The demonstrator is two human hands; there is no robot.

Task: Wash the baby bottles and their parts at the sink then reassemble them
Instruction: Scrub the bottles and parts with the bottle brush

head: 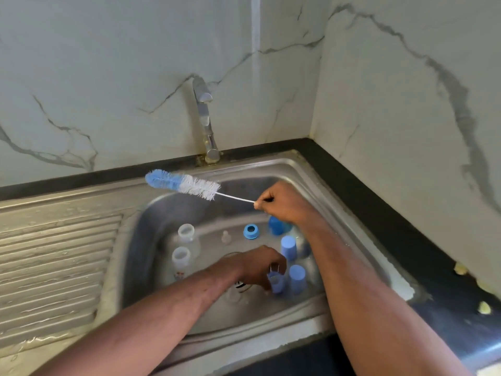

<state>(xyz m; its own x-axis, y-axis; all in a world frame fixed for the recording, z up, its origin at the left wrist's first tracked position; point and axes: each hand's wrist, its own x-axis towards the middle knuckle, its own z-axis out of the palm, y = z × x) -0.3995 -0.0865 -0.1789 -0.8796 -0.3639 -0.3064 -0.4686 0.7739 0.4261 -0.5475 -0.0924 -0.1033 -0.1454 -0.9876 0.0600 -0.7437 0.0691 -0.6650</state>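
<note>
Bristles in blue and white crown the long bottle brush (182, 183), which the right hand (282, 203) pinches by the far end of its thin white wire stem, holding it level above the stainless steel sink (303, 173). Gripped that far back the brush should feel light but whippy; a hold nearer the bristles would likely steady it for scrubbing. The left hand (260, 265) reaches down to the basin floor and closes its fingers on a small pale-blue plastic cap (276, 283). Two more pale-blue caps (288, 247) stand upright just beside it, a blue screw ring (251, 231) and a clear soft teat (225, 236) lie further back, and two clear plastic bottles (185, 234) stand at the left of the basin. All look light, thin-walled and probably slippery when wet, so grasping around the sides seems safest. A chrome tap (205, 115), not running, rises from the rear rim; a ribbed drainboard (54, 261) spreads left, and marble-veined wall tiles (406, 90) close the corner above a black counter (379, 213).
</note>
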